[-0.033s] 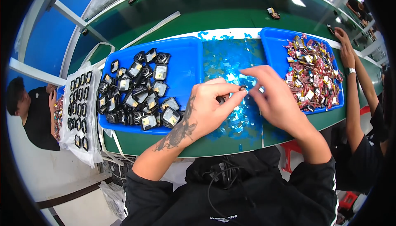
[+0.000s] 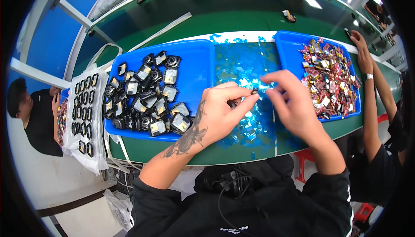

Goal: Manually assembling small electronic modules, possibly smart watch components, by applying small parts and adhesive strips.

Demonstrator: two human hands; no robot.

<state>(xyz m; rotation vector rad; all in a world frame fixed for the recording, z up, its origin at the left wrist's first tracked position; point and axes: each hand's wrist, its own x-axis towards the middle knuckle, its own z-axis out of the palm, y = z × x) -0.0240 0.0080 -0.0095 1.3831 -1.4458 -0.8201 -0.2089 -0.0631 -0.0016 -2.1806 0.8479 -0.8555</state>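
Note:
My left hand [image 2: 221, 109] pinches a small dark part [image 2: 254, 92] between thumb and forefinger; its exact kind is too small to tell. A little to the right hovers my right hand [image 2: 295, 105], fingers apart and curved, with nothing visible in it. Below both hands, small scraps of blue film [image 2: 248, 129] lie scattered over the green table. Left of my hands, a blue tray [image 2: 195, 75] holds a heap of black camera-like units [image 2: 149, 98] with pale square faces. To the right, another blue tray [image 2: 290, 54] contains many small reddish, yellow and silver electronic pieces [image 2: 330, 77].
Rows of black frames [image 2: 84, 101] lie on a white-covered surface at far left, beside a seated person [image 2: 39, 120]. A co-worker's arm [image 2: 371, 103] reaches past the right tray. Beyond the white ledge, a green belt [image 2: 233, 16] carries small assemblies [image 2: 288, 16].
My right hand has shifted slightly right, widening the gap from the part in my left hand. The left hand stays in place with its pinch.

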